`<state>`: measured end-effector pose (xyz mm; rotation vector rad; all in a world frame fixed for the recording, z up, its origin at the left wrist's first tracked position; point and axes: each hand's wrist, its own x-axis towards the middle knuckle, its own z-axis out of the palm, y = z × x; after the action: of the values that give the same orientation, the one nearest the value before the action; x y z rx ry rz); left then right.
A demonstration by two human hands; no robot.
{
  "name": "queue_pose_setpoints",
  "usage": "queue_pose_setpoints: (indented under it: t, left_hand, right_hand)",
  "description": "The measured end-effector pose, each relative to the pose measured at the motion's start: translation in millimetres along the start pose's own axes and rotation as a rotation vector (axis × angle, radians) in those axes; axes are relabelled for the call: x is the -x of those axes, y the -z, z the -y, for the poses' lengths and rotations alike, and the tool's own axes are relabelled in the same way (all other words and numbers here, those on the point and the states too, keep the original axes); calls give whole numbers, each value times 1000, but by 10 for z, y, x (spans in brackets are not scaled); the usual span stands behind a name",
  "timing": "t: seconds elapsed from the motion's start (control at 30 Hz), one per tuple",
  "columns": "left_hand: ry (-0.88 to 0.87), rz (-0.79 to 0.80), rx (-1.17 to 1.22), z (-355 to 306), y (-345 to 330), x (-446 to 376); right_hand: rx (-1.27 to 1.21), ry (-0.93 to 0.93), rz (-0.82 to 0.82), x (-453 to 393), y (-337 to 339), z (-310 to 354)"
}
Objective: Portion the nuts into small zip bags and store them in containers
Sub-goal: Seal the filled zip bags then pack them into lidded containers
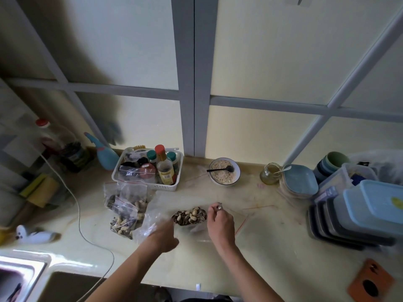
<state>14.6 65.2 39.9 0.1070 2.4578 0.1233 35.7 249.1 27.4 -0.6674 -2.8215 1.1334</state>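
A pile of mixed nuts and striped seeds (189, 215) lies in an open clear bag on the counter. My left hand (162, 235) grips a crumpled clear plastic bag (146, 225) just left of the pile. My right hand (219, 221) hovers at the pile's right edge and pinches a few seeds (219, 206) between thumb and fingertips. Several filled small zip bags (125, 212) lie stacked to the left. Lidded storage containers (357, 212) are stacked at the right edge.
A white basket of sauce bottles (150, 171) stands behind the bags. A bowl of crumbs with a black spoon (224, 171), a glass jar (270, 173) and blue plates (299, 179) line the back. A white cord (80, 214) crosses the left counter; the sink (19, 277) is at bottom left.
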Motion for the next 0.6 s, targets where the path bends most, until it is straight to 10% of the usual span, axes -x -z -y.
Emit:
queue_pose_setpoints:
  t: [0.17, 0.6]
  left_hand:
    - [11, 336, -161, -96, 9, 56]
    - [-74, -147, 184, -273, -151, -193]
  right_hand:
    - [26, -29, 35, 10, 64, 3]
    - [-334, -329, 105, -68, 50, -80]
